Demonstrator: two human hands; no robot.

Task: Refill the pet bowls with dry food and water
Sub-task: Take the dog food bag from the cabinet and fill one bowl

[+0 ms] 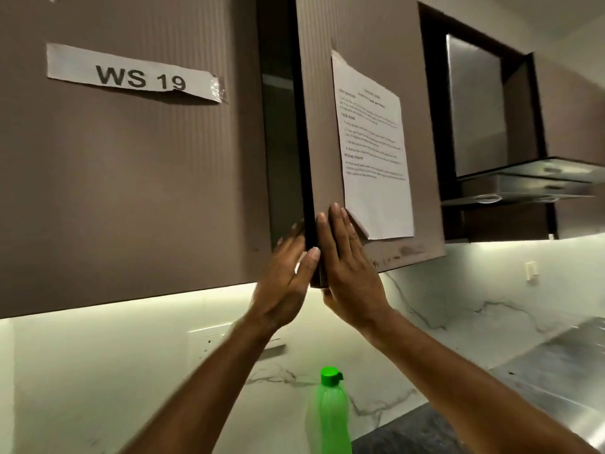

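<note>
Both hands reach up to a wall cabinet door (366,34) of matte brown, finely ribbed laminate with a dark edge band, standing ajar. The right hand (350,270) lies flat on the door's front near its lower corner, fingers straight and close together, tips touching a taped white printed sheet (373,152). The left hand (288,280) has straight fingers behind the door's edge, thumb on the band. The neighbouring door carries a torn paper strip (134,73) reading "WS 19". Below, a translucent green plastic bottle (329,417) with a green flip cap stands on the dark speckled worktop (402,430), before a white veined marble backsplash (458,306). A glossy steel hood (523,178) hangs to the right.
</note>
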